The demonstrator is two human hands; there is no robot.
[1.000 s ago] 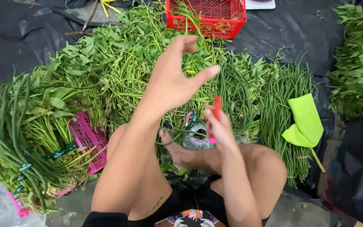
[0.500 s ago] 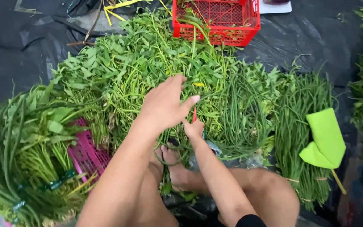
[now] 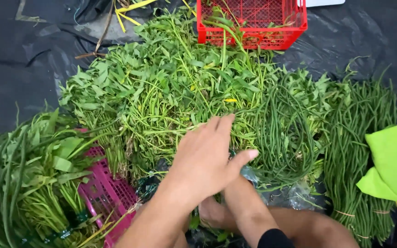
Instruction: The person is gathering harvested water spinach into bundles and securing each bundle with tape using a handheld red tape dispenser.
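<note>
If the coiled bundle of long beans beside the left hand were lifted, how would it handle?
The long beans would probably flop: the pods are thin and already bent into a loop. They would likely sag and uncoil if lifted by one strand. They look unlikely to roll, since they lie flat against the leafy greens.

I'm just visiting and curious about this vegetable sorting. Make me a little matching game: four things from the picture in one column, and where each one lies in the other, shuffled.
Things:
1. red crate
2. pink basket
3. folded green cloth
4. left hand

Places:
A. far right, lying on the long beans
B. low on the left, among leafy bundles
C. centre, spread over the leafy greens
D. top edge, behind the pile of greens

Pairs: 1-D, 2-B, 3-A, 4-C
</note>
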